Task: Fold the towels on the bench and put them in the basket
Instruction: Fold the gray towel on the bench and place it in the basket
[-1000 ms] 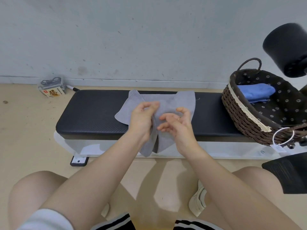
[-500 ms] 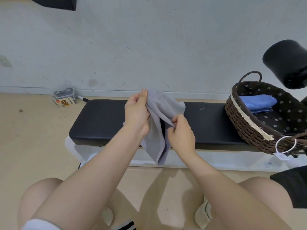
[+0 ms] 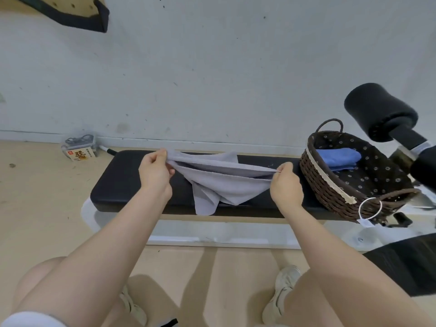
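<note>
A grey towel (image 3: pixel 221 182) is stretched in the air above the black bench (image 3: pixel 122 180). My left hand (image 3: pixel 154 173) pinches its left end and my right hand (image 3: pixel 285 182) pinches its right end. The towel's lower part sags in loose folds and hangs past the bench's front edge. A dark wicker basket (image 3: pixel 330 187) with a flowered lining stands on the right end of the bench. A folded blue towel (image 3: pixel 338 156) lies inside it.
A black padded roller (image 3: pixel 379 114) on a metal arm juts out above the basket at the right. A small box with cables (image 3: pixel 79 148) sits on the floor by the wall at the left. My knees and shoes are below, in front of the bench.
My hands have moved apart, pulling the grey towel out from a bunched hanging shape into a wide horizontal span. The camera has tilted up.
</note>
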The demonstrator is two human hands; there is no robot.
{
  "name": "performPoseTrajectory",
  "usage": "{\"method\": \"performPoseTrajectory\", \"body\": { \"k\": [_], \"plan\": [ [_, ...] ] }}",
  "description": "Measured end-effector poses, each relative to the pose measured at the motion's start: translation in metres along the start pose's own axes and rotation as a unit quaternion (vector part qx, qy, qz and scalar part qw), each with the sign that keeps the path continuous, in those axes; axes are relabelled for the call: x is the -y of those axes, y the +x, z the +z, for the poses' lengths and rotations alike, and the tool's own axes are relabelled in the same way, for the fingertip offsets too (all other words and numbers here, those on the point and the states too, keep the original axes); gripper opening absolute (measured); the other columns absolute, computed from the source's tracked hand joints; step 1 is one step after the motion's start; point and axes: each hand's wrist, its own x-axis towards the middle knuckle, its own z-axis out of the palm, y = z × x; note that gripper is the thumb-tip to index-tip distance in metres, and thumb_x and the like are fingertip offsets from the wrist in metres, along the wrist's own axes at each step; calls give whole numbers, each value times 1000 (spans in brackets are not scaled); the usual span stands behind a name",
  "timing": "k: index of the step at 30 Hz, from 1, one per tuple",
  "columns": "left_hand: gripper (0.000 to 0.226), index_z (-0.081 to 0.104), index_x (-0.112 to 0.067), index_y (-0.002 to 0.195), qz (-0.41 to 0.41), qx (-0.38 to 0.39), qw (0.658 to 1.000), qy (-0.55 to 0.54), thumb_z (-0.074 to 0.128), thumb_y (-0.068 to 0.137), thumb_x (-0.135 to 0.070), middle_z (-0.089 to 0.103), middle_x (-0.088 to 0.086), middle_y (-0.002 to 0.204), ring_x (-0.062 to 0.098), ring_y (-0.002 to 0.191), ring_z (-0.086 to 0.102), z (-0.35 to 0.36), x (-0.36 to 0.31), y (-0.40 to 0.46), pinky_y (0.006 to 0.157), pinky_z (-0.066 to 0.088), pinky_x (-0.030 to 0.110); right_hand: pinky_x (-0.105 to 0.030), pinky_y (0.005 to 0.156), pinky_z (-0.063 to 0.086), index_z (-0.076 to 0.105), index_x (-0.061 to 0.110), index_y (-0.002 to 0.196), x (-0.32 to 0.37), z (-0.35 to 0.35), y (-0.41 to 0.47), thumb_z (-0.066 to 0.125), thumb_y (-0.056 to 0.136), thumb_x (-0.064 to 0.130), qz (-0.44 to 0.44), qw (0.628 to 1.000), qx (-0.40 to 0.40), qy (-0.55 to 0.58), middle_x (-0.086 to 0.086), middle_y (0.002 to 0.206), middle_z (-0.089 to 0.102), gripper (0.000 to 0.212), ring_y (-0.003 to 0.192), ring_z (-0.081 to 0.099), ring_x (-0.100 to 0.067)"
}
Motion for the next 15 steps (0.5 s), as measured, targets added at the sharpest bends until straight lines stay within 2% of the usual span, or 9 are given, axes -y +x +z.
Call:
{"method": "performPoseTrajectory", "body": {
  "k": [2,3,4,5,7,9,11,13,15],
  "plan": [
    [15,54,-15,82,-25,10,997,-75,50,96,-16,60,0,83,10,72,56,4,-7,1,63,48,19,-35,56,53,42,13,112,12,-7,8,36,96,10,95,982,17,165,-13,91,58,17,74,61,-27],
    [14,55,-14,83,-36,18,992,-117,50,96,-14,61,1,85,10,75,59,9,-12,0,66,51,19,-30,49,55,45,12,111,21,-10,12,35,97,12,178,936,34,302,-13,88,59,17,67,63,-26],
    [13,56,-12,84,-47,25,986,-156,50,96,-13,61,1,86,10,76,60,14,-17,-1,68,53,18,-26,43,54,48,9,110,30,-16,13,33,98,14,251,869,55,422,-12,84,59,20,58,64,-23],
    [12,56,-11,85,-58,30,980,-190,50,96,-12,61,2,87,9,77,61,19,-22,-2,69,54,18,-24,40,53,50,7,111,37,-20,13,32,99,15,270,813,54,513,-13,83,59,23,51,65,-21],
    [9,56,-8,88,-74,47,964,-250,51,95,-11,60,3,88,9,77,61,29,-33,-3,65,55,17,-24,45,54,47,6,117,51,-26,13,33,98,8,212,800,31,560,-17,99,59,24,65,68,-21],
    [9,55,-7,90,-72,71,945,-312,49,96,-10,59,4,88,9,77,60,34,-47,-2,59,55,16,-25,53,57,44,10,110,62,-37,15,34,94,-2,149,807,-14,572,-16,111,55,22,90,66,-30],
    [14,53,-11,85,-45,89,937,-335,47,97,-9,58,1,86,8,76,59,36,-63,-1,59,54,16,-26,63,58,41,13,104,66,-49,24,33,89,-9,136,789,-41,598,-16,115,50,28,103,62,-35],
    [19,49,-16,80,-1,102,944,-315,46,97,-7,57,-1,82,8,75,57,39,-76,-2,61,53,16,-33,73,58,43,12,105,73,-64,30,34,87,-10,139,759,-68,632,-19,121,47,30,109,59,-35],
    [18,49,-20,84,25,109,948,-296,46,96,-7,56,-3,84,7,76,57,44,-83,-6,63,52,16,-31,65,58,44,11,108,81,-75,36,33,90,-4,140,744,-77,648,-16,112,50,26,95,64,-26]
  ]
}}
